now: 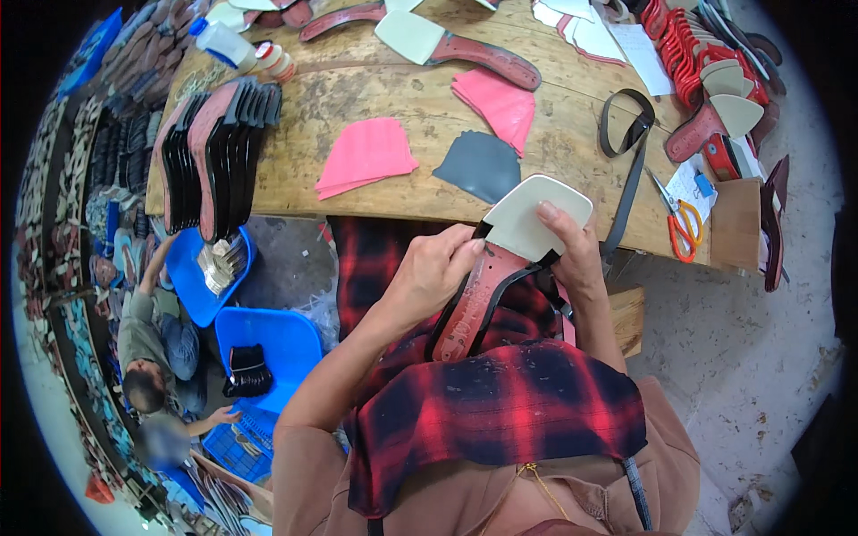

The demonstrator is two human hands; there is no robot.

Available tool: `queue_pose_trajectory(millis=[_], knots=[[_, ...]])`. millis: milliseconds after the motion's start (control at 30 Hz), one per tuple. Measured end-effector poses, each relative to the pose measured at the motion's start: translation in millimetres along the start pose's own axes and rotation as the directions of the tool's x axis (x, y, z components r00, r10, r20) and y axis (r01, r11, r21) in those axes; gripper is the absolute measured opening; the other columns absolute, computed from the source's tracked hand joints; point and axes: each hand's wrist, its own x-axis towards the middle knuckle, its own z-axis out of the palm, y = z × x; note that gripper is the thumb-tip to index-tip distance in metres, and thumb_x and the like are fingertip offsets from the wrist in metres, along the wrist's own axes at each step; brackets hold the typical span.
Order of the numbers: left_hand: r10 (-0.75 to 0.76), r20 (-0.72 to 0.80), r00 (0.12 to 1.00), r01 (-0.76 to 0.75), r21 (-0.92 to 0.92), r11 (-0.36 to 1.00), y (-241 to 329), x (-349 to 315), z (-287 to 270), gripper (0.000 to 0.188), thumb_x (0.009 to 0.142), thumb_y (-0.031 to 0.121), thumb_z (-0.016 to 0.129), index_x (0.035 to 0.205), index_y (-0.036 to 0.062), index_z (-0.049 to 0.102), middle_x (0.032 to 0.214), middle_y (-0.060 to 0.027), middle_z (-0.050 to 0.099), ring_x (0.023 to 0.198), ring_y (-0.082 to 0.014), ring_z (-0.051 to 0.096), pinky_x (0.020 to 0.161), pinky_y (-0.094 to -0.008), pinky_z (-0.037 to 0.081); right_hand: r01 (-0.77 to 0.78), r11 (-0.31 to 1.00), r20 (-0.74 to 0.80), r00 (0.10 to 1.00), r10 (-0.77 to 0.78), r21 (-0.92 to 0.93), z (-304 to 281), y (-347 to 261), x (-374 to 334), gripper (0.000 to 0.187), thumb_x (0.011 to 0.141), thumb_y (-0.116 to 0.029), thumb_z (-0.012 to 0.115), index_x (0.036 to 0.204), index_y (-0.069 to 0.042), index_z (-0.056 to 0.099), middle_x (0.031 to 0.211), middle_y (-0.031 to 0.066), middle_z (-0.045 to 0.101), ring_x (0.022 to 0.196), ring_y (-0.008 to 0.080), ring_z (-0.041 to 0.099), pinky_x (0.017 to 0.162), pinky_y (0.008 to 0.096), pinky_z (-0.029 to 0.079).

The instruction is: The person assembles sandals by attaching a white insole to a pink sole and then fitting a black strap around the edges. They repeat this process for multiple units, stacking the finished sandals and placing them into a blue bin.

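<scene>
- Left hand (427,277) is pinching the edge of a red shoe sole with a white forepart (500,268), over the lap.
- Right hand (572,255) is gripping its white toe.
- Black strap (626,170) is dangling off the wooden bench (393,98); it could probably snag.

**Worn Wooden Workbench over a Concrete Floor**

A scarred wooden workbench (393,98) was set across the upper view. A grey, stained concrete floor (751,357) was seen to its right, blue plastic bins (277,344) below left, and crowded shelving (80,179) along the left.
</scene>
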Motion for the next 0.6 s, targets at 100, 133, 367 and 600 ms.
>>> queue_pose_trajectory(millis=[100, 133, 367, 600], knots=[[-0.006, 0.119, 0.993, 0.061, -0.47, 0.88, 7, -19, -8, 0.038, 0.095, 0.012, 0.057, 0.129, -0.0039, 0.056, 0.111, -0.0075, 0.065, 0.098, -0.0105, 0.059, 0.086, -0.029, 0.048, -0.045, 0.999, 0.055, 0.998, 0.044, 0.013, 8, 4, 1, 0.036, 0.085, -0.025, 0.068, 0.109, 0.003, 0.066, 0.092, 0.0057, 0.068, 0.081, 0.0138, 0.064, 0.073, 0.0279, 0.051], [0.008, 0.169, 0.986, 0.109, -0.671, 0.733, 11, -25, -11, 0.041, 0.095, 0.01, 0.057, 0.134, -0.0038, 0.053, 0.117, -0.0087, 0.064, 0.104, -0.0113, 0.059, 0.092, -0.0292, 0.047, -0.062, 0.998, 0.081, 0.995, 0.06, 0.025, 9, 5, 3, 0.036, 0.085, -0.025, 0.068, 0.11, 0.002, 0.066, 0.092, 0.0056, 0.068, 0.081, 0.0141, 0.064, 0.073, 0.028, 0.051], [0.37, -0.226, 0.901, -0.341, 0.159, 0.927, -5, -1, -33, 0.035, 0.102, 0.03, 0.052, 0.093, -0.0022, 0.063, 0.073, -0.0072, 0.06, 0.073, -0.0122, 0.057, 0.066, -0.0334, 0.046, -0.063, 0.98, 0.114, 0.993, 0.042, 0.189, 45, 8, 17, 0.045, 0.091, -0.03, 0.066, 0.125, -0.002, 0.056, 0.104, 0.009, 0.067, 0.085, 0.0147, 0.067, 0.069, 0.0279, 0.055], [0.38, -0.765, 0.519, -0.4, 0.175, 0.9, -15, 15, -54, 0.026, 0.1, 0.023, 0.055, 0.087, -0.0006, 0.056, 0.071, -0.0183, 0.05, 0.065, -0.034, 0.049, 0.062, -0.0417, 0.041, 0.016, 0.981, 0.137, 0.99, 0.011, -0.192, 107, 20, 33, 0.023, 0.096, -0.03, 0.063, 0.088, -0.008, 0.064, 0.07, -0.0034, 0.058, 0.046, 0.0016, 0.047, 0.037, 0.0193, 0.03]])
